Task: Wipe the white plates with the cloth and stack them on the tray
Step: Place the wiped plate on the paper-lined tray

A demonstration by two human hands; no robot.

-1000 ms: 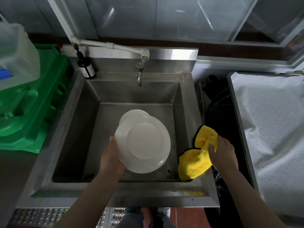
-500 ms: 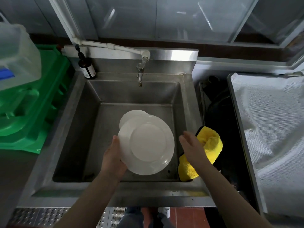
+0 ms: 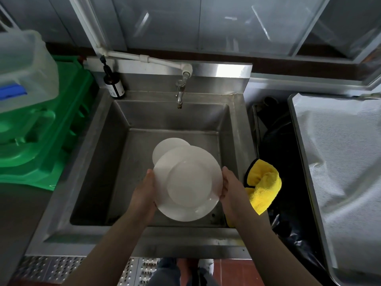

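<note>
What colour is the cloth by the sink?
Bright yellow cloth with a dark edge, seen in the head view.

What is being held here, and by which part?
A white plate, gripped at opposite rims: left hand on its left edge, right hand on its right.

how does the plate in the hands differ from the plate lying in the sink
The held plate is lifted above the basin, gripped by the left hand and right hand; the sink plate is untouched. The held plate shows whole; the sink plate is mostly hidden beneath it. Both are white and round.
</note>
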